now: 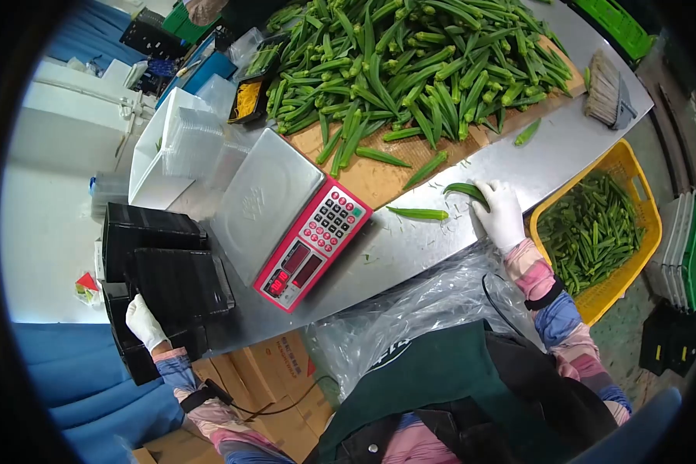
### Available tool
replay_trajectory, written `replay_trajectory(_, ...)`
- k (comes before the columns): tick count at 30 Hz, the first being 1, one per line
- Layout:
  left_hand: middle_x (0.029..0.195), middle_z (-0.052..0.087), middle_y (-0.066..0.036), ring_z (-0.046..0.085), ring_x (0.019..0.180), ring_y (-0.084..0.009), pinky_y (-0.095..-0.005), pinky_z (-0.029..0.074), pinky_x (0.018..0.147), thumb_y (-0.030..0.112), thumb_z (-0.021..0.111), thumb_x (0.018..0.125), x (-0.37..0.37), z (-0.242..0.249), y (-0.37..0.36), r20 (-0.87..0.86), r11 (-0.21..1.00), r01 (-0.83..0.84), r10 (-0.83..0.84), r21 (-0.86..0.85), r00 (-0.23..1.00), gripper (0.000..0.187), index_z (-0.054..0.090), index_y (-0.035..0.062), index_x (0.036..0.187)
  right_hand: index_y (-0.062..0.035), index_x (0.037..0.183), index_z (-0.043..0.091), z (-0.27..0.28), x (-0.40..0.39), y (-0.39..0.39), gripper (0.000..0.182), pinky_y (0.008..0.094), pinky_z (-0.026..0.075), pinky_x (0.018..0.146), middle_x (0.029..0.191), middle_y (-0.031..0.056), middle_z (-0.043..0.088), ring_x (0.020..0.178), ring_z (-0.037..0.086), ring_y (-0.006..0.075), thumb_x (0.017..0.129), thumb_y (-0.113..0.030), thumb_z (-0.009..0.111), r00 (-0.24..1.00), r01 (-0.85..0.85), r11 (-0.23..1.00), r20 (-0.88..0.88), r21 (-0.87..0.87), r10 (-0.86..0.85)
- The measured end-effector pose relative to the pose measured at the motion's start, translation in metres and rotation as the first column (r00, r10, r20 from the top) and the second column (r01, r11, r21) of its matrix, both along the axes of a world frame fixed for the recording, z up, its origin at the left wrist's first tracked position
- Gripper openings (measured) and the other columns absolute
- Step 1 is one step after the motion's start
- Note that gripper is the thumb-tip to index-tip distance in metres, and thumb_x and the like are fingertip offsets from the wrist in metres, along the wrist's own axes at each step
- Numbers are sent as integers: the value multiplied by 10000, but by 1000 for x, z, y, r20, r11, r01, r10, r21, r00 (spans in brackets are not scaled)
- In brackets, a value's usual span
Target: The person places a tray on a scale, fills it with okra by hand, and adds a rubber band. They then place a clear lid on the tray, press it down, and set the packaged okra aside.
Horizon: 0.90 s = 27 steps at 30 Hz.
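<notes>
My right hand [497, 218], in a white glove, has its fingers closed on a curved okra pod [465, 190] just above the metal table. Another okra pod [417, 213] lies on the table to its left. At the far left, my gloved left hand [144, 322] grips the edge of a black tray [179, 282] among stacked black trays; its fingertips are partly hidden. Between the two hands sits a red weighing scale [315, 243] with a bare metal plate [267, 205] and a lit display. A large okra pile [410, 69] covers cardboard at the back.
A yellow basket [545, 232] of okra stands right of the table, below its edge. A brush [609, 93] rests at the table's right end. Clear plastic containers [193, 143] and a small black tray with yellow bands [247, 100] stand behind the scale. Cardboard boxes [278, 371] are below.
</notes>
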<state>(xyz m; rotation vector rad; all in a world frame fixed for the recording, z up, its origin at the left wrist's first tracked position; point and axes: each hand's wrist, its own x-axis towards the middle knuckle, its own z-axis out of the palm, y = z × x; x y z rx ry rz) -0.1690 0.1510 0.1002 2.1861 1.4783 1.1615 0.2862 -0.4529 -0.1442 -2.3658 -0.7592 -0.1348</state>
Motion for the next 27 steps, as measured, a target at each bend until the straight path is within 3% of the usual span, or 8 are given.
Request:
replay_trajectory(4,1007,726,-145,640,864,-218,-325,511,824,254,588,1035,15,14,-29,82,809,-259,255,528,963,333,700,-57,1070,-72,1217,685,-25,9,-1,381,366,531,857,1033,158,685,957,671,298,839,-110,714,894,101,964,-447,246,21)
replay_trajectory(6,997,717,-153,649,875,-229,-327,519,812,188,615,1020,54,13,-77,60,774,-102,83,625,995,239,706,-29,1059,-44,1192,712,-2,10,0,323,294,528,808,1004,93,722,888,672,161,885,-144,717,689,234,894,-714,383,126)
replay_trajectory(8,931,690,-121,640,867,-216,-340,520,788,136,638,1003,111,-6,-148,-169,774,101,8,625,986,159,703,-9,1009,-27,1187,714,7,11,1,317,268,521,790,1004,49,725,858,649,103,900,-163,719,518,330,819,-815,470,259)
replay_trajectory(10,865,644,-92,632,847,-217,-360,520,773,110,674,969,157,-36,-209,-212,885,318,-258,340,943,103,692,11,947,-21,1195,713,28,10,4,336,237,498,737,977,4,717,816,615,67,910,-200,716,521,288,834,-808,471,276)
replay_trajectory(12,862,620,-88,624,840,-236,-365,514,768,84,703,931,161,-78,-216,-455,751,641,-521,158,722,56,703,31,949,-27,1201,712,33,10,3,348,230,486,717,971,6,721,808,612,67,910,-217,713,482,286,844,-829,454,282)
replay_trajectory(15,926,632,-90,624,884,-250,-363,512,779,25,725,881,176,-94,-237,-588,647,743,-537,174,605,147,729,63,1023,-32,1205,713,31,10,-2,356,221,469,700,972,5,718,804,603,62,911,-233,710,463,308,836,-839,455,287)
replay_trajectory(21,1036,655,-101,625,933,-242,-340,517,824,-13,725,863,192,-72,-261,-408,696,709,-619,110,671,345,705,77,1195,-22,1219,703,45,7,4,367,234,486,738,950,-1,711,820,607,74,916,-229,693,467,344,803,-830,487,304)
replay_trajectory(27,1183,667,-125,631,1116,-268,-361,497,984,-47,677,892,205,-68,-277,-369,680,714,-629,167,685,311,682,27,1194,-25,1225,675,30,1,28,351,247,525,680,883,7,699,735,634,80,907,-173,699,661,98,932,-723,348,201)
